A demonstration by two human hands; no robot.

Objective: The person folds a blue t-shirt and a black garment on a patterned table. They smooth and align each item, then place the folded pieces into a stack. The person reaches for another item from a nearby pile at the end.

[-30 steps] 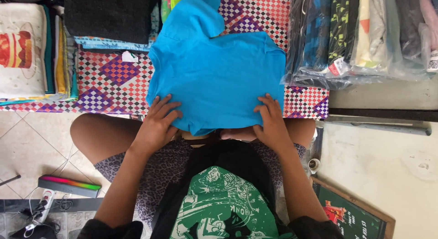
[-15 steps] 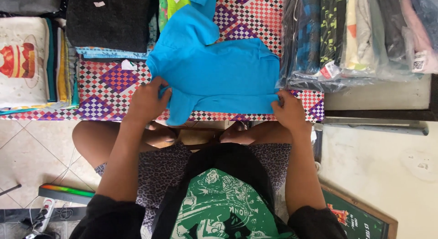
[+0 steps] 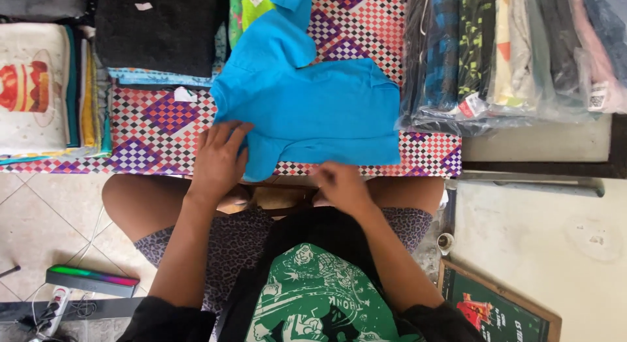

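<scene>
Left grip (image 3: 219, 160) flat on blue shirt (image 3: 320, 113); right grip (image 3: 341, 185) blurred, seemingly pinching its hem.

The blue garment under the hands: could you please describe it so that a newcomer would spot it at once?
Start at the checkered mat with red, white and purple diamonds. Near its front edge, between a stack of folded cloths and bagged clothes, lies the blue garment, with the left hand on its edge. It alone is plain bright blue, unbagged and partly folded.
</scene>
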